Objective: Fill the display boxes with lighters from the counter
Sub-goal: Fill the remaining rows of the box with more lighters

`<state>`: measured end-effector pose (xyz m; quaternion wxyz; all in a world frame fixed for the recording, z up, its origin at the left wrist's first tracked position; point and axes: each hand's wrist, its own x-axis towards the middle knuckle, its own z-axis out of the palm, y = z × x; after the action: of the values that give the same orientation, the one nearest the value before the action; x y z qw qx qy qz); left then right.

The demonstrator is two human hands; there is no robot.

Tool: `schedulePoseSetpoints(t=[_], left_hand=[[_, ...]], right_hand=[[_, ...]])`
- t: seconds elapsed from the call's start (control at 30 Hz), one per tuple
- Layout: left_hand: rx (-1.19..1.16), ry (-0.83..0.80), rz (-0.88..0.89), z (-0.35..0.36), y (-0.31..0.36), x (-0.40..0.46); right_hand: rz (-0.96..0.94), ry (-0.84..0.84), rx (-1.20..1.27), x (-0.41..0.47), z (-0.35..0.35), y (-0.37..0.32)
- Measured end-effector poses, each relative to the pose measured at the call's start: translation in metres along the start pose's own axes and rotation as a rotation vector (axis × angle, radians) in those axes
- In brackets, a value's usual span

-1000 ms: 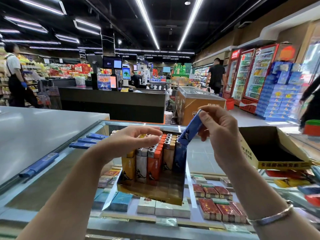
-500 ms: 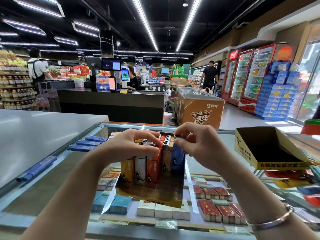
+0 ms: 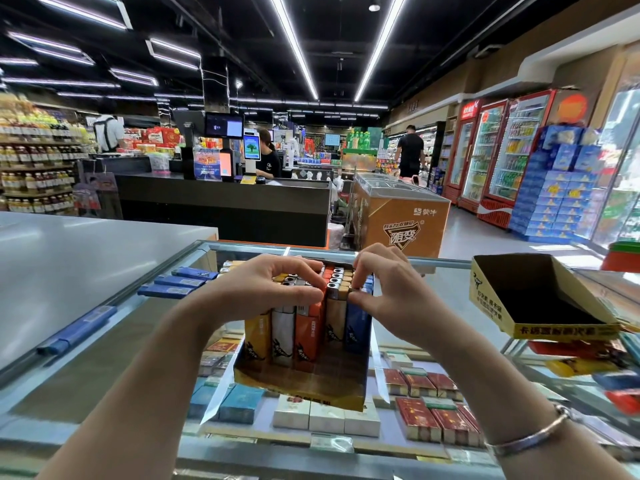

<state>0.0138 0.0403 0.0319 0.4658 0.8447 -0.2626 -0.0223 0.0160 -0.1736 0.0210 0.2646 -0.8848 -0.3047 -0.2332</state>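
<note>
Landmark: the display box (image 3: 301, 386), which stood on the glass worktop (image 3: 104, 368).

Left of the box, four loose blue lighters (image 3: 180, 282) lay on the worktop, awaiting loading.

At the box's upper left, the left hand (image 3: 263, 289) rested on the lighter tops with its fingers (image 3: 304, 289) curled over the yellow, white and orange rows, bracing them.

At the box's upper right, the right hand (image 3: 391, 292) pinched the head of the blue lighter (image 3: 358, 323) between thumb and forefinger, fingers closed on it.

Procedure: press the lighter straight down until level with its neighbours; hold the adjacent rows steady to prevent tipping.

Right of the box, an empty yellow box (image 3: 540, 299) stood unfilled.

Change: one second earlier the right hand held the blue lighter raised above the box; it had since entered the right-hand column.
</note>
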Motion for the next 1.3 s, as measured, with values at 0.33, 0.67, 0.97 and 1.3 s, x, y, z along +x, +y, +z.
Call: schedulePoseSetpoints(t=[0.33, 0.67, 0.97, 1.3], left_hand=[[-0.103, 0.338, 0.042, -0.009, -0.012, 0.003], [0.721, 0.423, -0.397, -0.018, -0.104, 0.030], [0.981, 0.244, -0.465, -0.023, -0.098, 0.031], [0.610, 0.242, -0.419, -0.032, -0.099, 0.034]], right_hand=[[0.256, -0.171, 0.451, 0.002, 0.007, 0.013], [0.243, -0.175, 0.523, 0.001, 0.010, 0.013], [0.221, -0.167, 0.482, 0.002, 0.010, 0.018], [0.185, -0.142, 0.458, 0.002, 0.013, 0.020]])
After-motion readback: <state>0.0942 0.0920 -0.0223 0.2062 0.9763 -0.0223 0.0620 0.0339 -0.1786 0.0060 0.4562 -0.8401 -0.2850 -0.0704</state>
